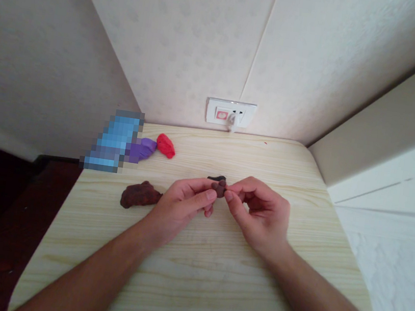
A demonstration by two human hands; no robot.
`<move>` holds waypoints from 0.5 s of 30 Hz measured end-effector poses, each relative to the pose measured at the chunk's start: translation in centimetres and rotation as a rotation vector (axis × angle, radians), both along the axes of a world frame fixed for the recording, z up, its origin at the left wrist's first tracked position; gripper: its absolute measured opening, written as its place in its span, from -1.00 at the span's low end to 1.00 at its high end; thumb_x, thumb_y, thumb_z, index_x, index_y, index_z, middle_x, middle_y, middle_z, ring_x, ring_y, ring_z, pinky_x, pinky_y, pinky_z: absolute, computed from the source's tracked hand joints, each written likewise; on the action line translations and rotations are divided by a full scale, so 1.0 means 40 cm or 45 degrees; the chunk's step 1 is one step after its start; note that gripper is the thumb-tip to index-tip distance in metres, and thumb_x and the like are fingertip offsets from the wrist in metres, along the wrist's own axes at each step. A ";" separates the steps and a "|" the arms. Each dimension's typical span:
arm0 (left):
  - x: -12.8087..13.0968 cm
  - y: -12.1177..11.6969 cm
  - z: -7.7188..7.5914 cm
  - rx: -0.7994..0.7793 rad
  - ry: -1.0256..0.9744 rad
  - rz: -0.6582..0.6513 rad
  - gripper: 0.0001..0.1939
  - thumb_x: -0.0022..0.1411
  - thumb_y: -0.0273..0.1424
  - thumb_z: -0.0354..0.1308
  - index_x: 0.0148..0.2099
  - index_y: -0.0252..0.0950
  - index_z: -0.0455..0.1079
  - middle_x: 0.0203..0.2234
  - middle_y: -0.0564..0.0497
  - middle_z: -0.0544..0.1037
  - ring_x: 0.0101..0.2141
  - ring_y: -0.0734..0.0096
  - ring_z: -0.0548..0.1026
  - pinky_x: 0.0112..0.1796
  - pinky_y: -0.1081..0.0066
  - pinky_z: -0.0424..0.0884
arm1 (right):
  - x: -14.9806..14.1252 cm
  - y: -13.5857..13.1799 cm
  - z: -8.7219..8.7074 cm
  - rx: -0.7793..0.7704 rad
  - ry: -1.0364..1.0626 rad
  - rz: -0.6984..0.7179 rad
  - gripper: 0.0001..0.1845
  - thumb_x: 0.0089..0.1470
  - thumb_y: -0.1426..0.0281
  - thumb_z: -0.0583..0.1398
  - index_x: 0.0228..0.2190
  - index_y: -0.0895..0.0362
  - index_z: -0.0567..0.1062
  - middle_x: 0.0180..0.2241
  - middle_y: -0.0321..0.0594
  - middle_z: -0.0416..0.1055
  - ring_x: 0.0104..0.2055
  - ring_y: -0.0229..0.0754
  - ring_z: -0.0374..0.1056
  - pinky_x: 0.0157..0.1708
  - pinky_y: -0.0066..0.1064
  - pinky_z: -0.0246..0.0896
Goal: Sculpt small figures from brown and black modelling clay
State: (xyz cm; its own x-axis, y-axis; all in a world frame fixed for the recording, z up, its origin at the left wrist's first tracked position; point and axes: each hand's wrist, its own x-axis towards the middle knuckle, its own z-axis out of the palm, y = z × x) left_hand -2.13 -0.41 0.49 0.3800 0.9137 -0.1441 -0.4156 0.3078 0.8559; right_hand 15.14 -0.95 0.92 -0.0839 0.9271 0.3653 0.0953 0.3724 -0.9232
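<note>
Between my two hands, above the middle of the table, is a small brown clay figure (219,189) with rounded bumps on top. My left hand (188,197) pinches it from the left between thumb and fingers. From the right, the thumb and forefinger of my right hand (261,209) are closed at its side. A black piece (216,178) lies on the table just behind the figure, partly hidden. To the left of my left hand rests a larger dark brown lump of clay (140,195), its right end touching or just behind the hand.
A red clay lump (166,146) and a purple one (143,149) lie at the table's back left, beside a blurred-out blue object (112,142). The wooden table (190,276) meets the wall, where a socket (249,116) holds a white plug. A white quilted surface (399,275) is at right.
</note>
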 end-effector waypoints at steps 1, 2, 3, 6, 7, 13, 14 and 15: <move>0.000 0.000 0.000 -0.006 -0.009 -0.002 -0.78 0.16 -0.30 0.38 -0.20 -0.34 0.64 -0.41 -0.02 0.51 -0.43 0.47 0.33 -0.37 0.39 0.26 | -0.001 0.000 0.000 0.000 0.009 -0.003 -0.98 0.15 0.44 0.32 -0.33 0.09 0.59 -0.48 -0.27 0.48 -0.49 -0.29 0.34 -0.54 -0.44 0.26; -0.001 -0.001 0.001 -0.016 -0.020 -0.004 -0.78 0.16 -0.30 0.38 -0.21 -0.35 0.64 -0.43 -0.01 0.49 -0.43 0.47 0.32 -0.37 0.39 0.26 | -0.003 0.000 0.000 -0.004 0.020 -0.008 -0.98 0.15 0.44 0.32 -0.32 0.09 0.59 -0.47 -0.27 0.49 -0.49 -0.28 0.35 -0.54 -0.44 0.27; -0.001 -0.001 0.001 -0.026 -0.031 -0.006 -0.78 0.17 -0.30 0.38 -0.21 -0.35 0.64 -0.44 -0.01 0.48 -0.43 0.47 0.32 -0.37 0.39 0.26 | -0.004 0.000 0.000 -0.007 0.031 -0.014 -0.97 0.15 0.44 0.32 -0.31 0.09 0.60 -0.46 -0.26 0.51 -0.48 -0.28 0.37 -0.55 -0.43 0.27; -0.002 -0.001 0.003 -0.045 -0.057 -0.009 -0.78 0.17 -0.30 0.38 -0.21 -0.36 0.64 -0.41 -0.03 0.49 -0.44 0.48 0.32 -0.37 0.40 0.26 | -0.006 -0.002 0.000 -0.007 0.060 -0.033 -0.93 0.15 0.44 0.32 -0.27 0.07 0.60 -0.42 -0.24 0.54 -0.47 -0.26 0.40 -0.55 -0.43 0.30; -0.002 -0.001 0.003 -0.048 -0.059 -0.011 -0.77 0.17 -0.30 0.38 -0.21 -0.37 0.64 -0.40 -0.04 0.50 -0.43 0.48 0.32 -0.37 0.40 0.26 | -0.006 -0.002 -0.001 0.000 0.062 -0.037 -0.91 0.16 0.44 0.31 -0.25 0.06 0.61 -0.41 -0.23 0.54 -0.46 -0.26 0.40 -0.54 -0.42 0.30; -0.003 0.001 0.001 -0.068 -0.083 -0.015 -0.74 0.19 -0.25 0.37 -0.25 -0.39 0.61 -0.46 -0.01 0.44 -0.43 0.46 0.32 -0.39 0.40 0.26 | 0.005 -0.005 -0.006 0.132 -0.039 -0.028 -0.81 0.16 0.48 0.30 -0.18 0.04 0.64 -0.40 -0.22 0.53 -0.44 -0.24 0.39 -0.47 -0.37 0.32; -0.003 0.001 0.000 -0.072 -0.087 -0.012 -0.74 0.19 -0.25 0.37 -0.26 -0.39 0.60 -0.47 0.00 0.42 -0.43 0.46 0.32 -0.39 0.40 0.27 | 0.006 -0.005 -0.007 0.160 -0.066 -0.025 -0.79 0.16 0.50 0.30 -0.18 0.03 0.64 -0.42 -0.23 0.52 -0.45 -0.24 0.38 -0.46 -0.36 0.32; -0.003 0.001 -0.001 -0.074 -0.087 -0.008 -0.74 0.20 -0.24 0.36 -0.28 -0.39 0.60 -0.48 0.01 0.41 -0.43 0.45 0.32 -0.39 0.40 0.27 | 0.007 -0.005 -0.007 0.185 -0.089 -0.025 -0.78 0.15 0.51 0.30 -0.17 0.03 0.65 -0.43 -0.24 0.51 -0.46 -0.24 0.37 -0.45 -0.35 0.31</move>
